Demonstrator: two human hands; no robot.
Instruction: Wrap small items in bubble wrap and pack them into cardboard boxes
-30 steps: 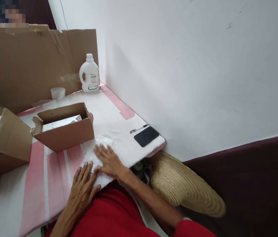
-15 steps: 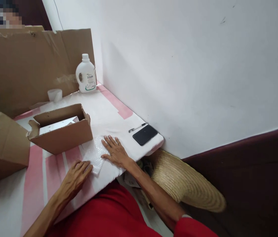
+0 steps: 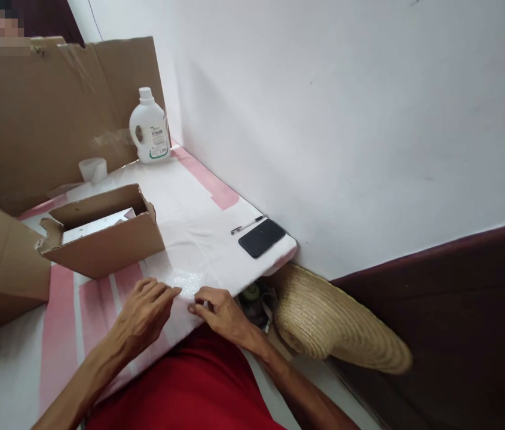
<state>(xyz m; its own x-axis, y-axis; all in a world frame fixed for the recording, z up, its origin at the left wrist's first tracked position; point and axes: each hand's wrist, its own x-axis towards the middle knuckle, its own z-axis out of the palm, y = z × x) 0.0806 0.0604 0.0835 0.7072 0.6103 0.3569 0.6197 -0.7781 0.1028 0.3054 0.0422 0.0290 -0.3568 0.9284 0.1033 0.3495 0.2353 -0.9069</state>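
A small piece of clear bubble wrap [image 3: 186, 280] lies close to the table's near edge, between my two hands. My left hand [image 3: 150, 309] is closed at its left side, fingers bent together and the index fingertip on the wrap; its thumb is mostly hidden. On the other side, my right hand [image 3: 220, 312] pinches the wrap's near right edge between thumb and curled fingers.
Beyond the wrap stands an open cardboard box [image 3: 106, 242] with a white item inside; another carton [image 3: 10, 263] is further left. A phone [image 3: 262, 237] and pen [image 3: 247, 226] lie right. A white jug [image 3: 150, 128] and cup [image 3: 93, 170] stand behind. A straw hat [image 3: 337, 322] hangs below.
My right hand has gone from lying flat with spread fingers to a pinch, and has come nearer the table edge. My left hand has shifted slightly right, toward the wrap.
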